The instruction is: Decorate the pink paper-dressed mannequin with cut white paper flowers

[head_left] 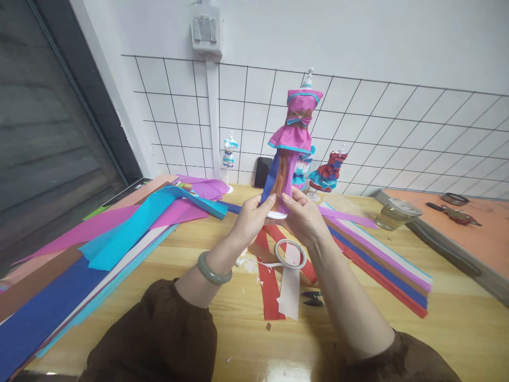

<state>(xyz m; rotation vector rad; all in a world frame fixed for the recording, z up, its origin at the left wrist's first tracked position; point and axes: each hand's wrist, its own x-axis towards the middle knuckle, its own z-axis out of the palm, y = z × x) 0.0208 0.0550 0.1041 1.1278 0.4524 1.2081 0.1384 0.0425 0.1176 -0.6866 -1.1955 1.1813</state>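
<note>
Between my hands stands a miniature dress form [308,82] in a pink paper dress [296,132] with light-blue trim and a brown and blue bow at the waist. Blue, brown and pink paper strips [283,170] hang below the skirt. My left hand [254,216] pinches their lower end on the blue side, just above the white round base [277,215]. My right hand [305,217] pinches the pink side, thumb in front. Fingers behind the strips are hidden. A roll of tape [290,254] with a loose end lies below my hands.
Long coloured paper strips [131,233] spread at the left, more strips [382,265] at the right. Small dressed forms [332,170] and a dark phone [263,172] stand by the wall grid. Black snips [312,298] lie near my right forearm; a clear container [397,214] sits farther right.
</note>
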